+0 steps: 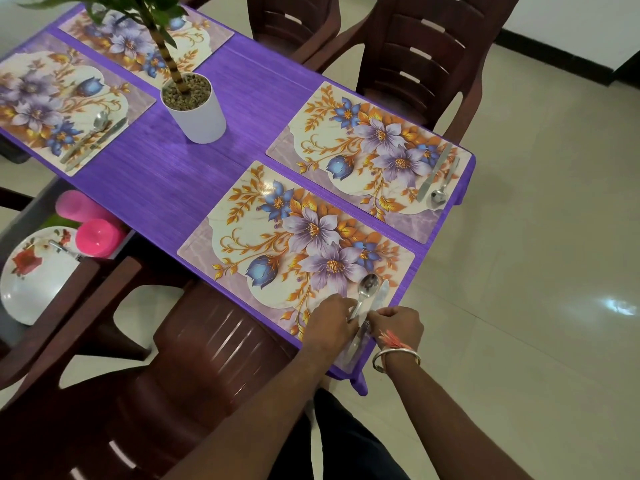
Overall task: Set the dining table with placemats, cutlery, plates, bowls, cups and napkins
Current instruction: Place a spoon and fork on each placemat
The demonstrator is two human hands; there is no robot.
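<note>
Hands meet at the near corner of the purple-covered table (166,174). We see the left hand (329,320) pinching the handle of a spoon (365,292), while the right hand (398,323), fingers curled, grips a knife (380,294) just beside it. Both pieces lie side by side on the right end of the nearest placemat (263,237), the spoon's bowl pointing away from the person. We count three more floral mats: the far-right placemat (363,157) and the left placemat (41,98) each carry a knife and spoon, and the farthest placemat (207,36) sits partly behind a potted plant (195,109). Off the table at left, we see a flowered plate (34,289) and pink cups (97,237) in a grey bin (31,213). Brown chairs (415,46) ring the table.
</note>
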